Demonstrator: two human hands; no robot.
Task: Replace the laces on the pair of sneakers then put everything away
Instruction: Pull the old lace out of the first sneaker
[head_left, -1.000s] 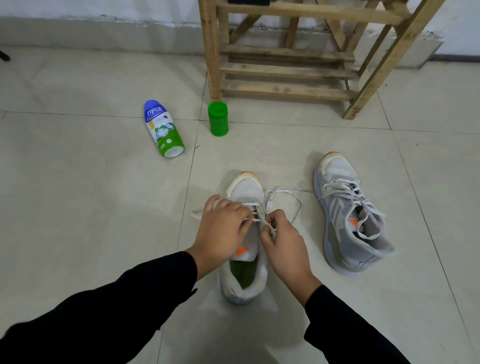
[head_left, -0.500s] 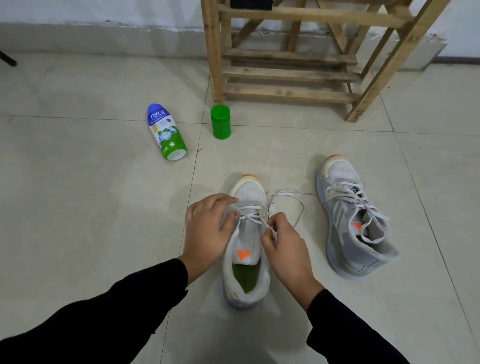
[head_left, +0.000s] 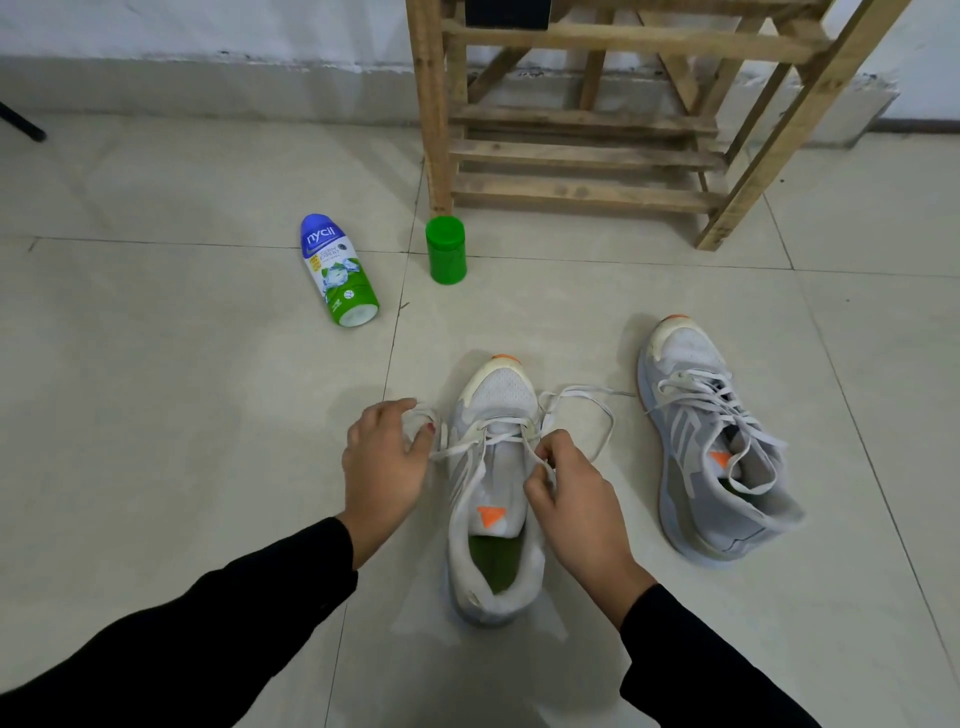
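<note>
Sneaker (head_left: 506, 400) runs lengthwise straight ahead, toe farthest, left hand (head_left: 382, 467) and right hand (head_left: 576, 499) fingers (head_left: 558, 442) pinching its lace (head_left: 464, 448).

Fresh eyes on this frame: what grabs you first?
Centre floor: a white sneaker, with the left-hand grip holding its white lace out to the left and the right-hand grip pinching the lace over the tongue. The second sneaker lies tipped over on the right, laced. Behind, a Nycil bottle lies beside an upright green container by a wooden rack.
</note>
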